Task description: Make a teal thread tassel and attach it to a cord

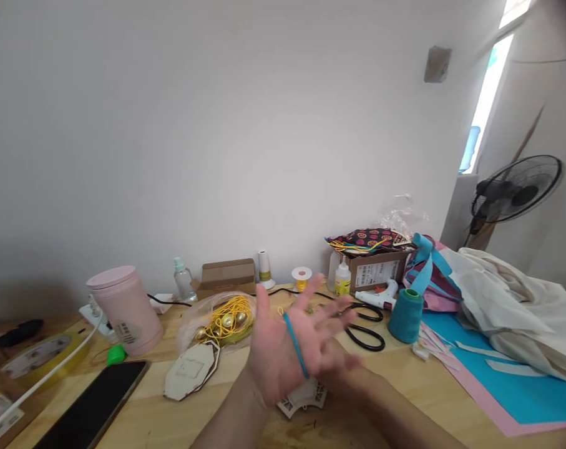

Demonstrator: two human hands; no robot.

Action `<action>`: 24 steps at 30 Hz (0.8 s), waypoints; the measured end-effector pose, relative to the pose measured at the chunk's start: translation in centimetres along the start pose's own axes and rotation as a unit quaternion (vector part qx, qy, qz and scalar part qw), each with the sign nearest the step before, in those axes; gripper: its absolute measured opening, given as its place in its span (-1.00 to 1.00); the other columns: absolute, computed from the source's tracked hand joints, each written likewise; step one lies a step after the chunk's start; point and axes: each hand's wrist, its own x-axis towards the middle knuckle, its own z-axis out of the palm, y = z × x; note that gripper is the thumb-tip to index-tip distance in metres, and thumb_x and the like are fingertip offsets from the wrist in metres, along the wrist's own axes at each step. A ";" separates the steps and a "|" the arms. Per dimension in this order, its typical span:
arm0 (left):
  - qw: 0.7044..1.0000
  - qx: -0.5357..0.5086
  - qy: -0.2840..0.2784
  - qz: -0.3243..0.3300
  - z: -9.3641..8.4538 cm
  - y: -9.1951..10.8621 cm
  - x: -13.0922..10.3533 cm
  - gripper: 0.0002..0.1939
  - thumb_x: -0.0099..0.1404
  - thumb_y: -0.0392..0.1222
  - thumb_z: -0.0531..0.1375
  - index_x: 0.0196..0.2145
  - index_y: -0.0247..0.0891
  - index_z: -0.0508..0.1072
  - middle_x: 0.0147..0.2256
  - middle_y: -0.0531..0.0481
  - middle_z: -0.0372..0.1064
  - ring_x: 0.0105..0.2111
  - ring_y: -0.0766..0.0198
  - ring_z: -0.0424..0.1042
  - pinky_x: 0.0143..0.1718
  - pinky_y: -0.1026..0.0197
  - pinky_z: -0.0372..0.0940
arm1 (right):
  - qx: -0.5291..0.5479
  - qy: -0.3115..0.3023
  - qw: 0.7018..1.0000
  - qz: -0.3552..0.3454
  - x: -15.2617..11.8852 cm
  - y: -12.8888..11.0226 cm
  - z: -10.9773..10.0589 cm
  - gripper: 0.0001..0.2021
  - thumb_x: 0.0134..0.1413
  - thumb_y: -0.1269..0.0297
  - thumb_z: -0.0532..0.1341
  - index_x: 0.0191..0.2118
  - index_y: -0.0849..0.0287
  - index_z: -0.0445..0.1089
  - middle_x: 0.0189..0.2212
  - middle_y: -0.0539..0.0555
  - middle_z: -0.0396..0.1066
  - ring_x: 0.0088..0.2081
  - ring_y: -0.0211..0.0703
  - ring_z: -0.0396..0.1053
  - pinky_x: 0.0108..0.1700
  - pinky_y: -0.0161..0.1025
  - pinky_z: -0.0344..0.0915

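Note:
My left hand (287,349) is raised over the table, palm towards me and fingers spread. A thin teal band (296,345) runs across its palm; whether it goes all the way round is hidden. Behind it, my right hand (336,368) is mostly covered and blurred, so its fingers do not show clearly. Beneath the hands lies a pale openwork piece (306,399) with cut-out triangles, partly hidden. Left of them is a whitish angular panel (189,373), near a clear bag (196,312) of yellow cord and gold balls.
On the left are a pink tumbler (126,312), a black phone (93,405) and yellow tape (53,365). To the right stand a teal thread cone (405,317), black-handled scissors (367,337), a glue bottle (342,279), a glue gun (379,295) and blue sheets (521,380).

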 end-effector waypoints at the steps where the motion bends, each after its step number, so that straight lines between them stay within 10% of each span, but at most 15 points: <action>1: 0.997 -0.002 0.036 0.062 -0.8 0.6 0.1 -0.25 0.04 0.35 -0.16 0.09 -0.10 0.07 0.01 -0.27 0.13 0.03 -0.09 0.09 -0.12 -0.24 0.02 | -0.013 0.000 0.999 -0.030 0.5 -0.1 0.4 -0.53 0.12 0.25 -0.14 -0.60 0.33 0.38 -0.75 -0.12 0.37 -0.67 -0.38 0.27 -0.42 -0.31 0.33; 8: 0.972 0.019 0.142 0.187 -6.5 1.7 -0.9 -0.34 0.06 0.27 -0.05 0.08 -0.02 0.06 0.06 -0.20 0.05 0.03 0.05 0.11 -0.06 -0.14 0.05 | 0.157 -0.230 0.959 0.042 1.5 -0.3 0.2 -0.81 0.08 0.32 0.04 -0.47 0.17 0.35 -0.57 -0.04 0.42 -0.57 -0.31 0.33 -0.57 -0.42 0.10; 17: 0.983 -0.008 0.167 0.074 -6.6 -1.5 0.1 -0.30 0.11 0.25 -0.09 0.11 -0.19 0.02 -0.06 -0.20 0.22 -0.10 0.14 0.26 -0.12 0.10 0.14 | 0.161 -0.147 0.976 0.024 1.2 1.3 -0.7 -0.70 0.12 0.15 -0.01 -0.43 0.15 0.40 -0.56 -0.01 0.31 -0.54 -0.33 0.21 -0.56 -0.38 -0.02; 24: 0.988 0.034 0.053 -0.141 -4.5 -4.5 -0.3 -0.13 0.06 0.36 -0.33 -0.14 -0.43 0.34 -0.10 -0.27 0.26 -0.09 0.05 0.19 -0.16 0.05 0.12 | 0.209 -0.121 0.965 0.101 1.3 2.8 -1.6 -0.70 0.09 0.16 0.05 -0.50 0.17 0.42 -0.62 -0.04 0.21 -0.57 -0.36 0.17 -0.57 -0.40 -0.03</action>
